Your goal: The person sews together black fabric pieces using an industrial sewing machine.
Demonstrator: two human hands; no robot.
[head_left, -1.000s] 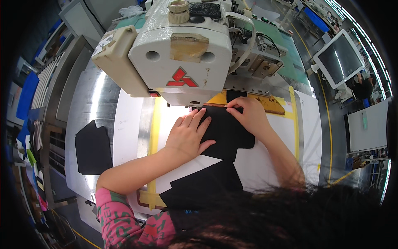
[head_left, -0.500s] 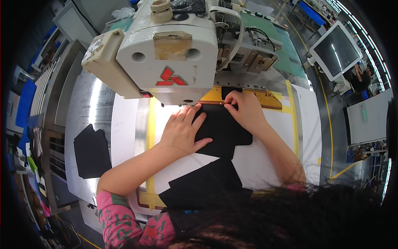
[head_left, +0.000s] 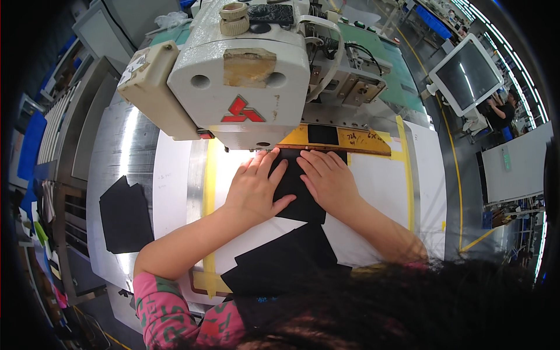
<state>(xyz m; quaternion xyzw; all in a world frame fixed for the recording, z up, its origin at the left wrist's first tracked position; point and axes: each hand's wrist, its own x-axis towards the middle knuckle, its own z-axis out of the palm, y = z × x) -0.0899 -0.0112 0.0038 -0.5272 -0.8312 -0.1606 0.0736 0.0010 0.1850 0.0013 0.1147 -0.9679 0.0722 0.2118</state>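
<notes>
A black cloth-like piece (head_left: pixel 297 205) lies flat under both my hands, its far edge against a yellow template bar (head_left: pixel 364 140). My left hand (head_left: pixel 256 184) presses flat on its left side, fingers spread, fingertips just below the head of a white industrial sewing machine (head_left: pixel 192 111). Opposite it, my right hand (head_left: pixel 329 181) rests palm down on the piece with fingers stretched toward the bar. Neither hand grips anything. More black pieces (head_left: pixel 286 251) lie nearer to me, partly covered by dark hair at the lower edge.
Another stack of black pieces (head_left: pixel 125 216) lies on the metal table (head_left: pixel 111 157) at the left. White sheets with yellow tape strips (head_left: pixel 409 192) cover the work surface. A monitor (head_left: pixel 469 74) stands at the far right, with a person (head_left: pixel 503 111) behind it.
My right hand has let go of its pinch at the bar's edge, come down and left, and flattened on the black piece. My left hand stays in place on the piece.
</notes>
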